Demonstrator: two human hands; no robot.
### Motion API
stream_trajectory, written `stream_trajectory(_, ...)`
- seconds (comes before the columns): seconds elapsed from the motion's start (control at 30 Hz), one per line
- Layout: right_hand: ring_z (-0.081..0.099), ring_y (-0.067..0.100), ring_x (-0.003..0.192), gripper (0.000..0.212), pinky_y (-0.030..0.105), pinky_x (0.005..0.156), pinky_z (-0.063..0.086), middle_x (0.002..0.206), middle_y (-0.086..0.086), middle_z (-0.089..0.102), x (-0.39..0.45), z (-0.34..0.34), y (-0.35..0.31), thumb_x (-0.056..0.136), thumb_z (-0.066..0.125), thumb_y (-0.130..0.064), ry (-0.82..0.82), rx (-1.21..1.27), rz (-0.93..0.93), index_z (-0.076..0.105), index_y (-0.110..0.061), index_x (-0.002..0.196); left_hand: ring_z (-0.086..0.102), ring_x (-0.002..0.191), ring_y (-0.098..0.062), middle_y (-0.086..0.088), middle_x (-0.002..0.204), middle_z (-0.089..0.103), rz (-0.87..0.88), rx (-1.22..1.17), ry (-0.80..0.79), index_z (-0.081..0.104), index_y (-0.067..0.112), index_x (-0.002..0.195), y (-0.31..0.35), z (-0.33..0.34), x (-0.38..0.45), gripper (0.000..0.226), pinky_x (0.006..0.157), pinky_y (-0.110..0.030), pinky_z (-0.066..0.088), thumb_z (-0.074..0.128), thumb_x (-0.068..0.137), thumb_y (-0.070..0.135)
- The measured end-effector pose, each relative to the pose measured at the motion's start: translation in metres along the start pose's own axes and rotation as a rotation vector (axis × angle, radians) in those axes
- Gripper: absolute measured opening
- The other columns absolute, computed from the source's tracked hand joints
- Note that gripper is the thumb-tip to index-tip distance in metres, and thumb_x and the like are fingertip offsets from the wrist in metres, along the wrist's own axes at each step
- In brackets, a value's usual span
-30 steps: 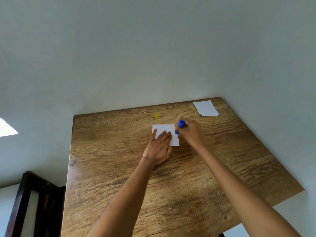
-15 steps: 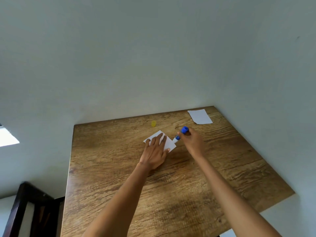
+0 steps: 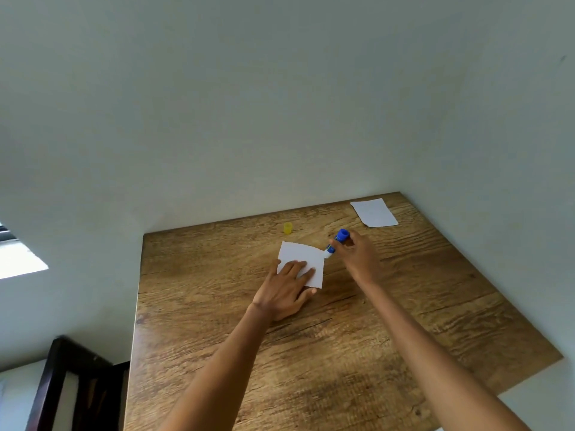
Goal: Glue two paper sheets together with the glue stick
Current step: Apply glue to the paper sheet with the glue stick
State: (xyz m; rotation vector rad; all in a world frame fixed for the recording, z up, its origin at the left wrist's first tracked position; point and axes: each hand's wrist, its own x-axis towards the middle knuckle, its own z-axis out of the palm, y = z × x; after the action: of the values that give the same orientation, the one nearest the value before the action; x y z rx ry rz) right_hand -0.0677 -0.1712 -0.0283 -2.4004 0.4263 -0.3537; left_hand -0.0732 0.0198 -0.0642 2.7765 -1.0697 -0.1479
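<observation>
A small white paper sheet (image 3: pixel 301 254) lies on the wooden table (image 3: pixel 342 353). My left hand (image 3: pixel 284 293) lies flat on its near half, fingers spread, pinning it down. My right hand (image 3: pixel 356 255) grips a blue glue stick (image 3: pixel 337 239), tilted, with its white tip touching the sheet's far right corner. A second white paper sheet (image 3: pixel 374 212) lies at the table's far right corner, apart from both hands. The yellow glue cap (image 3: pixel 288 228) stands behind the first sheet.
White walls meet the table along its far and right edges. A dark wooden chair frame (image 3: pixel 71 387) stands to the left of the table, below a bright window (image 3: pixel 18 259).
The sheet under my left hand has turned back from a diagonal to nearly square. My right hand still has the glue stick's tip at the sheet's right edge.
</observation>
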Motion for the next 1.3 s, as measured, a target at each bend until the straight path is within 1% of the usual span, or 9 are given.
stream_trajectory(0.13,0.061,0.022,0.081,0.031,0.036,0.070,0.051,0.088,0.006,0.067,0.005,0.006,-0.001,0.084,0.063,-0.047,-0.004,-0.053,0.015,0.064,-0.019,0.098,0.018,0.142,-0.019,-0.003,0.155,0.020,-0.006,0.023,0.014,0.017,0.026,0.148,0.000,0.004,0.000,0.058,0.116,-0.050,0.007,0.017,0.096,0.053)
stream_trajectory(0.27,0.059,0.024,0.091,0.032,0.035,0.079,0.048,0.096,0.008,0.065,0.010,0.010,-0.012,0.088,0.062,-0.040,-0.026,-0.094,0.011,0.063,-0.014,0.105,0.017,0.142,-0.018,-0.002,0.155,0.020,-0.011,0.019,0.011,0.015,0.027,0.148,0.000,0.006,0.001,0.058,0.116,-0.050,0.005,0.016,0.096,0.053)
stream_trajectory(0.4,0.058,0.027,0.099,0.037,0.047,0.094,0.046,0.102,0.011,0.066,0.014,0.013,-0.019,0.089,0.061,-0.039,-0.050,-0.165,-0.036,0.062,-0.012,0.115,0.021,0.141,-0.017,0.000,0.154,0.024,-0.020,0.001,0.039,0.020,0.022,0.147,-0.001,0.006,0.002,0.060,0.116,-0.048,0.006,0.018,0.096,0.053)
stream_trajectory(0.53,0.057,0.027,0.100,0.039,0.046,0.095,0.045,0.101,0.011,0.066,0.014,0.014,-0.021,0.089,0.061,-0.040,-0.062,-0.173,-0.027,0.062,-0.011,0.115,0.025,0.140,-0.015,-0.001,0.153,0.028,-0.025,-0.016,0.067,0.027,0.017,0.144,-0.001,0.006,0.002,0.060,0.116,-0.047,0.008,0.019,0.096,0.053)
stream_trajectory(0.7,0.057,0.026,0.099,0.035,0.043,0.093,0.045,0.099,0.010,0.066,0.004,0.012,-0.021,0.089,0.061,-0.039,-0.080,-0.201,-0.039,0.064,-0.010,0.108,0.025,0.140,-0.015,-0.001,0.153,0.027,-0.029,-0.022,0.059,0.027,0.017,0.144,-0.001,0.005,0.002,0.060,0.116,-0.047,0.008,0.020,0.096,0.052)
stream_trajectory(0.9,0.056,0.024,0.105,0.041,0.040,0.096,0.040,0.104,0.006,0.065,-0.018,0.006,-0.019,0.088,0.061,-0.046,-0.070,-0.222,-0.064,0.064,-0.013,0.112,0.026,0.139,-0.016,-0.002,0.153,0.027,-0.027,-0.021,0.057,0.027,0.016,0.144,-0.002,0.005,0.002,0.058,0.116,-0.048,0.008,0.021,0.096,0.049)
stream_trajectory(1.13,0.063,0.022,0.089,0.039,0.047,0.089,0.048,0.090,0.002,0.070,-0.040,0.003,-0.006,0.082,0.065,-0.050,-0.031,-0.168,-0.090,0.068,-0.017,0.103,0.027,0.139,-0.016,-0.002,0.152,0.030,-0.029,-0.006,0.097,0.030,0.015,0.143,-0.002,0.010,0.002,0.057,0.116,-0.048,0.010,0.024,0.096,0.046)
stream_trajectory(1.23,0.061,0.022,0.094,0.042,0.043,0.097,0.041,0.094,0.002,0.070,-0.048,0.000,-0.005,0.084,0.064,-0.050,-0.036,-0.208,-0.109,0.067,-0.016,0.107,0.028,0.138,-0.016,-0.002,0.152,0.030,-0.028,-0.007,0.100,0.030,0.015,0.143,-0.002,0.009,0.001,0.057,0.115,-0.047,0.009,0.024,0.096,0.046)
stream_trajectory(1.3,0.060,0.022,0.098,0.042,0.041,0.096,0.039,0.095,0.003,0.070,-0.052,-0.003,-0.007,0.084,0.064,-0.050,-0.033,-0.224,-0.101,0.067,-0.015,0.108,0.027,0.139,-0.016,-0.002,0.152,0.030,-0.026,-0.008,0.096,0.030,0.015,0.144,-0.001,0.009,0.001,0.056,0.115,-0.047,0.009,0.025,0.096,0.045)
